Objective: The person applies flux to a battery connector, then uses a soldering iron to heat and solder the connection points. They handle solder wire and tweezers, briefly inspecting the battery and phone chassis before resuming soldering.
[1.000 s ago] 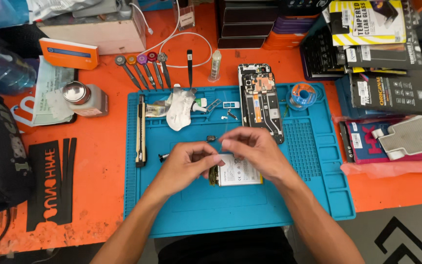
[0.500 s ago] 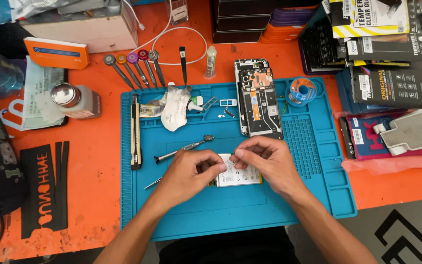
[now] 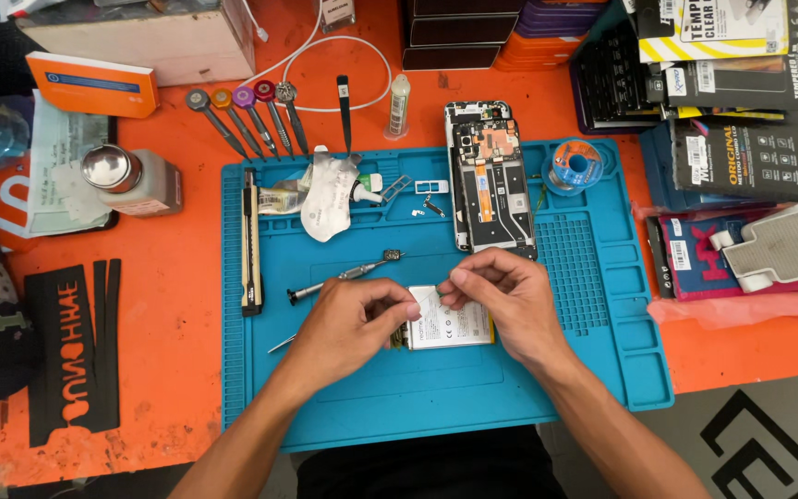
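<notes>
Flat white rectangular phone battery (image 3: 450, 325) at frame centre, long axis left-right, pinched between left hand (image 3: 348, 323) and right hand (image 3: 501, 296) fingertips.

Flat retail boxes crowd the far right of my orange bench (image 3: 168, 305): a yellow-and-white package (image 3: 708, 28) on top, black printed boxes (image 3: 750, 157) below it, a red-and-blue pack (image 3: 695, 268) nearer me. An orange carton with a blue stripe (image 3: 92, 83) lies far left. A white label covers the battery (image 3: 450, 323) between my fingers.

Matt blue rubbery mat (image 3: 399, 388) — glossy battery (image 3: 450, 325)
</notes>
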